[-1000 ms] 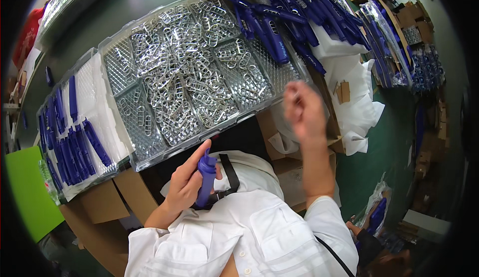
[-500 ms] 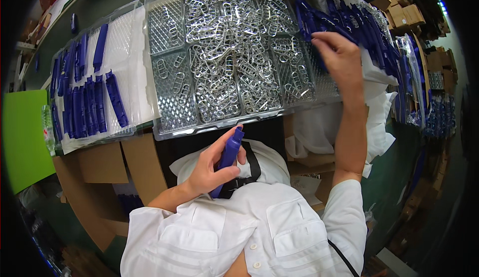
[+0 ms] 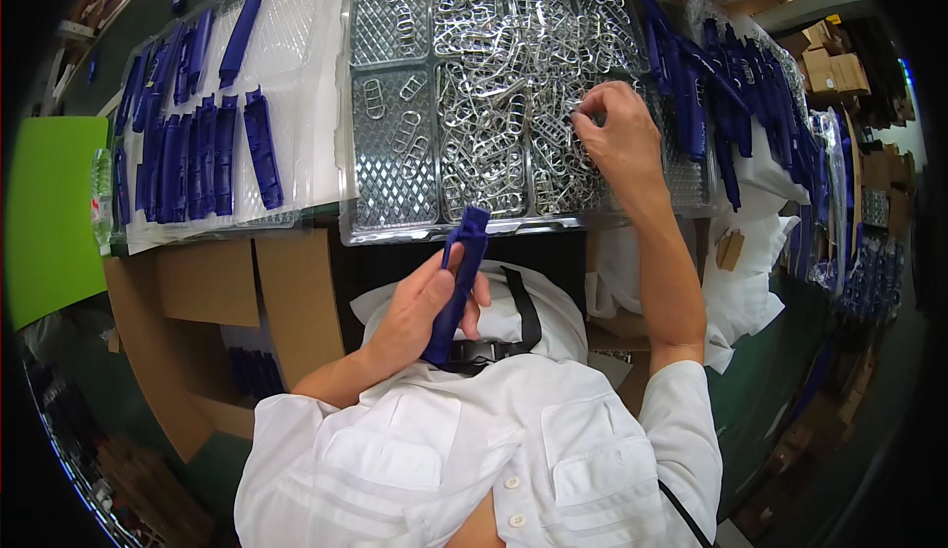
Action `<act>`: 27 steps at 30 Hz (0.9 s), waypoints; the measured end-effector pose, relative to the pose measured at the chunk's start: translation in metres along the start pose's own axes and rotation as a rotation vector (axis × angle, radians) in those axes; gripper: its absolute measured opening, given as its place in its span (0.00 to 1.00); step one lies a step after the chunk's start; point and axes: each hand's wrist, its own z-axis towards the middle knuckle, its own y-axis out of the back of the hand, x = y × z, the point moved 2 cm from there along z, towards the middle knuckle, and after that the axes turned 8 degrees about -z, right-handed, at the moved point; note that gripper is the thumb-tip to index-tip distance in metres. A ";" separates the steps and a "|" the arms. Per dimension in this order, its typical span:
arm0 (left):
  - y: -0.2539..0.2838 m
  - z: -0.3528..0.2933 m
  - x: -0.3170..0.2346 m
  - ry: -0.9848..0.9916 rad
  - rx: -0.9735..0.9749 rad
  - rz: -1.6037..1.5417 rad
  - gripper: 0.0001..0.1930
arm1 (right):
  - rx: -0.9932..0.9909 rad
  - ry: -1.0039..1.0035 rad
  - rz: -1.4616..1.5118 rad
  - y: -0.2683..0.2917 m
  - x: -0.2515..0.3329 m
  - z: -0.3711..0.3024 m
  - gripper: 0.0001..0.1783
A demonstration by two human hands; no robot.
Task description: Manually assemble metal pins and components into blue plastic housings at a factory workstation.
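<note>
My left hand (image 3: 420, 308) is wrapped round a long blue plastic casing (image 3: 460, 286), held tilted in front of my chest with its top end near the tray's front edge. Over the clear compartment tray (image 3: 390, 214), my right hand (image 3: 622, 138) is pinched down at a pile of shiny metal links (image 3: 484, 143). A bright bit of metal shows at those fingertips, seemingly one of the links, though the fingers partly cover it. The links are oval frames with crossbars, heaped thickly in the middle compartments and sparse in the left ones.
More blue casings (image 3: 202, 153) lie in rows on a clear tray at the left. Another heap of blue casings (image 3: 750, 84) is at the right. A bottle (image 3: 102, 197) stands beside a green panel (image 3: 54, 217). Below the table edge is an open cardboard box (image 3: 168, 351).
My right hand has moved left from the right-hand blue casings to the metal links. My left hand has turned the casing so its hollow side shows more. The view has shifted left.
</note>
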 end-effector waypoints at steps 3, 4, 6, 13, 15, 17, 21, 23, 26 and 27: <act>0.002 0.023 -0.008 -0.109 -0.011 -0.076 0.36 | -0.215 0.184 0.347 0.028 0.022 -0.021 0.06; -0.001 0.030 -0.013 -0.160 0.008 -0.105 0.35 | -0.207 0.194 0.358 0.037 0.030 -0.032 0.06; -0.015 0.049 -0.026 -0.221 0.024 -0.036 0.33 | -0.296 0.483 0.287 0.056 0.048 -0.055 0.07; -0.047 0.067 -0.030 -0.155 -0.023 0.033 0.30 | -0.366 0.785 0.094 0.076 0.063 -0.098 0.13; -0.049 0.064 -0.028 -0.164 -0.061 0.072 0.30 | -0.347 0.647 0.302 0.080 0.061 -0.103 0.14; -0.047 0.061 -0.024 -0.226 -0.092 0.122 0.31 | -0.321 0.350 0.628 0.089 0.061 -0.107 0.18; -0.047 0.060 -0.020 -0.269 -0.076 0.186 0.31 | 0.074 0.055 0.924 0.059 0.039 -0.122 0.13; -0.043 0.061 -0.016 -0.259 -0.035 0.183 0.34 | 0.037 0.002 1.000 0.055 0.044 -0.123 0.11; -0.043 0.061 -0.016 -0.184 0.060 0.223 0.33 | -0.010 -0.097 1.114 0.054 0.041 -0.123 0.09; -0.040 0.060 -0.014 -0.180 0.062 0.222 0.33 | -0.020 -0.143 1.156 0.054 0.040 -0.123 0.09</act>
